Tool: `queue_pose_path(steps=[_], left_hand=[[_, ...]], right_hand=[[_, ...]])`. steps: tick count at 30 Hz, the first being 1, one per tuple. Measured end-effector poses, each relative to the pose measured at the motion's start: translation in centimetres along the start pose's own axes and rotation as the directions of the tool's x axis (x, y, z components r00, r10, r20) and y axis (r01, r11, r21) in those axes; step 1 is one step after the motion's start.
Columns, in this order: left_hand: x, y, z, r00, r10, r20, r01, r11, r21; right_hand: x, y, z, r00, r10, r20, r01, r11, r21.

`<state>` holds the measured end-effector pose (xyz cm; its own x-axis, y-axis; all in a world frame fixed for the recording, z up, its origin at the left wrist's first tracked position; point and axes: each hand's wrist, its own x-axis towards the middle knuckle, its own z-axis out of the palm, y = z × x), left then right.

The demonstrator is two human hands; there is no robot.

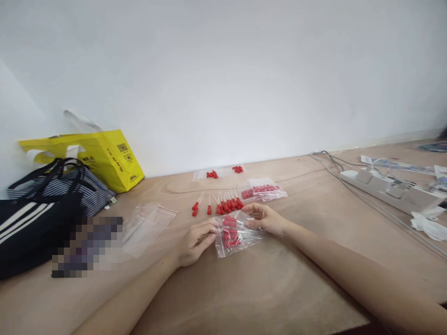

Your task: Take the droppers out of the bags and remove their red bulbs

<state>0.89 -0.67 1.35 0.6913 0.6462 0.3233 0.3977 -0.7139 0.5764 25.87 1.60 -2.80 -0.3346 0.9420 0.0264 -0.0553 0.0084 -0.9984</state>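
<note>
A transparent zip bag [244, 244] with several red-bulbed glass droppers inside is held between my two hands. My left hand [196, 243] pinches its left edge between thumb and fingers. At the bag's upper right edge, my right hand [266, 218] grips the plastic with curled fingers. Just beyond the bag, loose droppers [228, 204] lie in a row, red bulbs toward me and thin tubes pointing away. Another filled bag of droppers [264, 189] rests behind my right hand.
Flat transparent bags [150, 225] lie to the left. Small red bulbs [212, 174] sit on plastic near the wall. A yellow bag [118, 160] and a black bag [38, 228] stand at left. A white power strip [387, 188] with cables is at right on the wooden table [279, 298].
</note>
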Motion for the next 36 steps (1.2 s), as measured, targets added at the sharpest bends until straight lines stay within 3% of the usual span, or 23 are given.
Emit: queue_pose_path(steps=[2,6,11,15,21,28,33,36], left_hand=[[-0.4,-0.6,-0.1,0.999,-0.054,0.0,0.054,0.998,0.035],[-0.5,-2.0,0.3,0.977,-0.168,-0.128,0.191,0.963,0.192],[-0.1,-2.1,1.0,0.96,-0.254,-0.115,0.278,0.891,0.358],[-0.2,-1.4,1.2,0.967,-0.23,-0.11,0.255,0.872,0.417],[0.0,-0.7,1.1,0.988,-0.154,-0.017,0.149,0.921,0.359],[0.2,-0.6,1.6,0.978,-0.066,-0.198,0.14,0.91,0.391],[0.2,-0.8,1.5,0.981,-0.187,-0.045,0.191,0.919,0.345],[0.4,-0.7,1.5,0.976,-0.214,-0.033,0.214,0.928,0.305]], right_hand=[[0.1,0.5,0.1,0.998,-0.062,-0.019,0.06,0.995,-0.084],[0.2,1.1,0.4,0.967,-0.249,-0.057,0.222,0.931,-0.29],[-0.1,1.1,0.9,0.923,-0.381,-0.05,0.309,0.813,-0.493],[-1.0,0.3,1.4,0.89,-0.453,0.055,0.382,0.674,-0.633],[-1.9,-0.5,2.6,0.831,-0.465,0.305,0.512,0.425,-0.747],[-1.7,-0.1,2.6,0.83,-0.466,0.306,0.511,0.417,-0.752],[-1.7,0.0,2.6,0.827,-0.468,0.312,0.516,0.414,-0.75],[-1.7,0.0,2.7,0.827,-0.467,0.313,0.519,0.419,-0.745]])
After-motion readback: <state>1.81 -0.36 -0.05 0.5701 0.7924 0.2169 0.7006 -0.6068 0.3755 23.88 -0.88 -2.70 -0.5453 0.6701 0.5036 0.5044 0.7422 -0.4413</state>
